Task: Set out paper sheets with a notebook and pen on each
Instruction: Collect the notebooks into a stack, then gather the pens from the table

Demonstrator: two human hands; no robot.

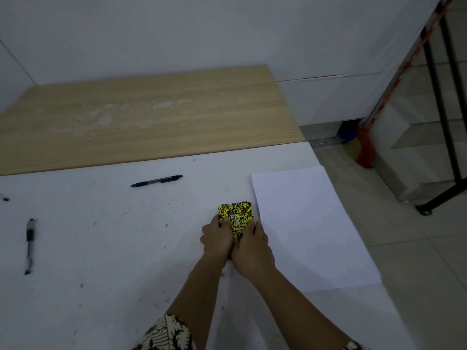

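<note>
Closest to me, two patterned sleeves (pixel 166 334) frame the bottom edge, and both forearms reach forward over the white table (pixel 101 274). My left hand (pixel 217 239) and my right hand (pixel 250 248) sit side by side, touching, and both grip the near end of a small yellow-and-black notebook (pixel 236 214). The left thumb curls over its left edge and the right fingers wrap its right edge, so each hand is clamped on it. The notebook lies flat on the table, spiral binding along its far edge, and I cannot tell if it is a single book or several stacked.

Just beside the notebook on the right, a stack of paper sheets (pixel 303 223) lies at the table's right edge, and its near corner overhangs toward the floor. The notebook's right edge nearly meets the stack's left edge; I cannot tell if they touch.

Well off to the left, a black pen (pixel 29 245) lies pointing roughly away from me. Farther out, a second pen (pixel 156 181) lies crosswise near the table's middle. At the far left edge a dark pen tip (pixel 5 198) only just shows.

Beyond the white surface comes a wooden tabletop (pixel 151 117), then the pale wall (pixel 202 34). On the right, a broom (pixel 366 147) leans by a black metal stand (pixel 444 97).
</note>
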